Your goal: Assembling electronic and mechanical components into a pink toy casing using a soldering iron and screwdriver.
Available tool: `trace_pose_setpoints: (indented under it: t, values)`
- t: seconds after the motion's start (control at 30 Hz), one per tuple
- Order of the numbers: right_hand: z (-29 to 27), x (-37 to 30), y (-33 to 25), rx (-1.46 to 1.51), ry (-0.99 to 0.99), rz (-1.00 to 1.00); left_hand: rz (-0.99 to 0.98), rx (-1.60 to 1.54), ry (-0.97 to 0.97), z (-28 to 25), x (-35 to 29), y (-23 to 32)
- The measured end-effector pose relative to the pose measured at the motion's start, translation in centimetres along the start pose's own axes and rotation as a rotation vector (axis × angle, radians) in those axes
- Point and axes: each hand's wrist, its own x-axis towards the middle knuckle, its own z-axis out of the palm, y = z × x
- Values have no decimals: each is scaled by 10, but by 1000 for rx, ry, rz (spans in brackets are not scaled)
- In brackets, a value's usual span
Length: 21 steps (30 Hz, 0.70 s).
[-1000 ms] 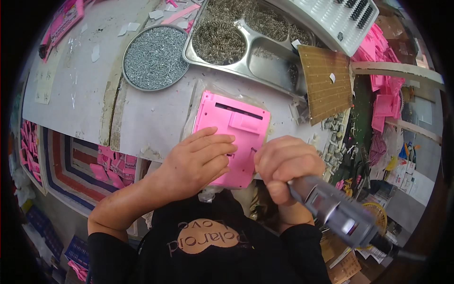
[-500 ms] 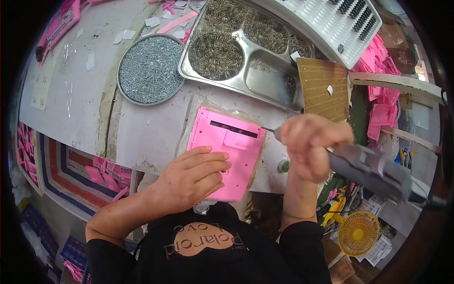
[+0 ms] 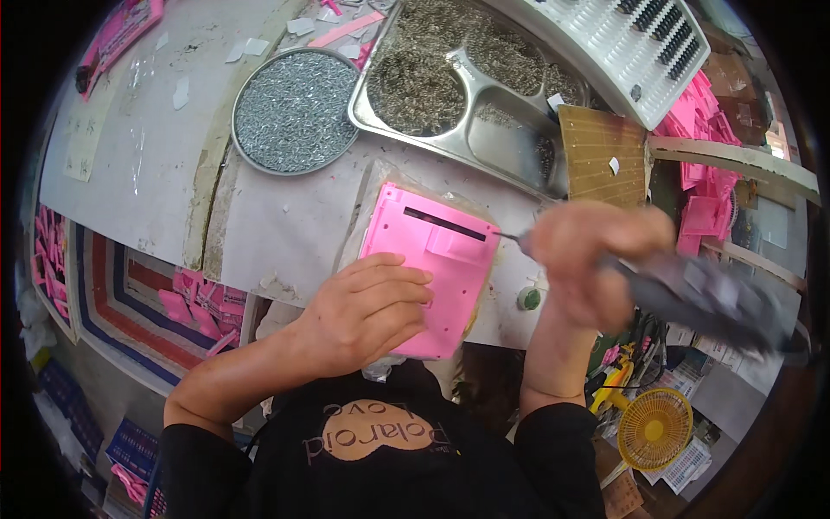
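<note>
A: On the tabletop [image 3: 285,225], just in front of the person, the pink plastic panel [image 3: 437,277] is lying flat on a thin sheet. The left hand [image 3: 367,311] is pressing it down, with the fingers spread over its near half and closing on nothing.

B: And the right hand [image 3: 596,259]?

A: It is wrapping its grip tightly around a grey electric screwdriver [image 3: 692,294]. The thin bit is pointing left, toward the panel's right edge. The hand is blurred, so I cannot tell if the tip is touching.

B: What could go wrong here?

A: I think the bit could be slipping off a screw and scratching the plastic, because the tool is coming in at a low slant. Also the left fingertips are lying near the bit's path, and the panel could be sliding if the pressure is becoming weak.

B: How is the panel lying?

A: Its long axis is running from the person toward the metal compartment tray [image 3: 484,112], leaning a little to the left. The end with the dark slot is pointing away, toward the tray and the round dish of screws [image 3: 294,108].
</note>
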Motion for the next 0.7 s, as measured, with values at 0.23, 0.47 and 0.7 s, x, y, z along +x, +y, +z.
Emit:
trace_pose_setpoints:
  t: [0.23, 0.47, 0.7]
  values:
    - [52, -1, -23, 433, -200, -10, -48, 56, 148, -9, 0, 3]
    - [72, -1, -10, 405, -174, 13, -12, 84, 192, -19, -9, 0]
    - [84, 6, -8, 343, -177, 69, 32, 112, 208, -31, -10, -1]
